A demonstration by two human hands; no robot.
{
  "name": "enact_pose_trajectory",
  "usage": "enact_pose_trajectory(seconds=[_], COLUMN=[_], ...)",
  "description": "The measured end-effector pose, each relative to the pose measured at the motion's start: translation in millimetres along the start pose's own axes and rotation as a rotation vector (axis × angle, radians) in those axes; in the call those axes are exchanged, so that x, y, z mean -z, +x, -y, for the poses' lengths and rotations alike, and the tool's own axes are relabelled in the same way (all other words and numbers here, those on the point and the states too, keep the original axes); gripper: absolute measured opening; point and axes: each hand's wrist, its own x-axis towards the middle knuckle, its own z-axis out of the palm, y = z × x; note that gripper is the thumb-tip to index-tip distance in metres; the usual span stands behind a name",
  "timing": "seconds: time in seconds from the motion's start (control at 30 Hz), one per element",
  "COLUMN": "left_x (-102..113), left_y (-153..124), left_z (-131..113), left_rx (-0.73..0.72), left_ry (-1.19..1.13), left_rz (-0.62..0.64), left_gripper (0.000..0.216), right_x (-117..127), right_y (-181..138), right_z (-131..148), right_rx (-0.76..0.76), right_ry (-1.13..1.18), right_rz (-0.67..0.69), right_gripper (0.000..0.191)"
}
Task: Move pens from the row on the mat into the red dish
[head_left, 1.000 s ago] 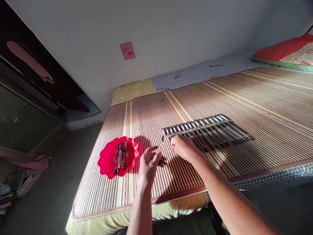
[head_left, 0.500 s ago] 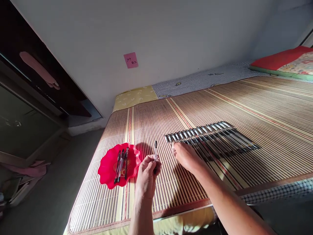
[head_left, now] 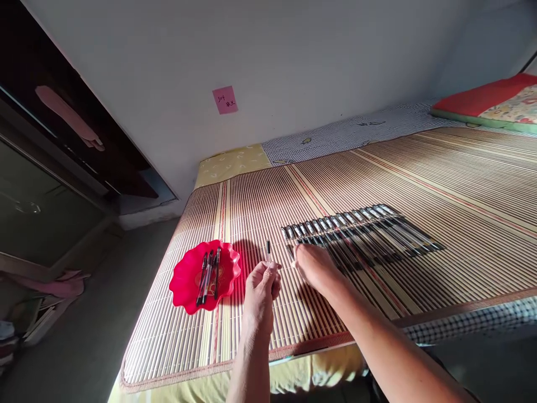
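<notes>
My left hand (head_left: 262, 278) is closed around a pen (head_left: 268, 248) held upright, its black end sticking up above the thumb and the lower part hidden. My right hand (head_left: 311, 262) is pinched at the left end of a row of black pens (head_left: 358, 232) lying side by side on the mat. A short dark piece of a pen (head_left: 290, 252) shows beside its fingertips; the palm hides the remainder. To the left, a red scalloped plate (head_left: 184, 280) holds several black pens (head_left: 208, 277).
The bamboo mat (head_left: 247, 207) covers the bed, whose front edge runs below my arms. A pink note (head_left: 225, 99) is stuck on the wall behind. A red and floral pillow (head_left: 482, 101) lies at the far right. Floor (head_left: 138, 280) shows on the left.
My left hand has shifted slightly right and up with its pen, which now shows less above the fingers. My right hand stays by the row's left end, and a dark piece now shows by its fingertips.
</notes>
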Motion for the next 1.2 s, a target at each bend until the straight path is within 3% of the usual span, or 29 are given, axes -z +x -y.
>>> enact_pose_trajectory(seconds=[0.13,0.3,0.37,0.5,0.67,0.8,1.0,1.13,1.2], left_x=[-1,-1,-4,-8,-4,-2,-1,-1,-1], left_y=[8,20,20,18,21,22,19,19,19], left_z=[4,7,6,6,5,5,12,11,10], left_rx=[-0.046,-0.122,-0.136,-0.143,-0.154,-0.140,-0.098,-0.083,-0.103], left_ry=[-0.016,-0.094,-0.113,-0.148,-0.165,-0.144,-0.131,-0.097,-0.056], left_rz=[-0.034,-0.072,-0.021,0.109,0.119,0.148,0.165,0.147,0.119], left_gripper=[0.053,0.047,0.045,0.040,0.039,0.037,0.040,0.044,0.044], right_x=[-5,-9,-10,-8,20,40,31,28,31], right_y=[-3,1,3,1,5,17,20,15,12], right_z=[1,-9,-8,2,5,3,9,1,-5], right_rx=[-0.011,0.131,0.211,0.206,0.256,0.237,0.251,0.301,0.308], right_ry=[0.133,0.704,0.911,1.160,1.100,1.101,1.225,1.241,1.281], right_rz=[-0.074,-0.216,-0.229,-0.244,-0.165,-0.240,-0.226,-0.171,-0.214], right_gripper=[0.013,0.017,0.017,0.029,0.040,0.048,0.048,0.042,0.038])
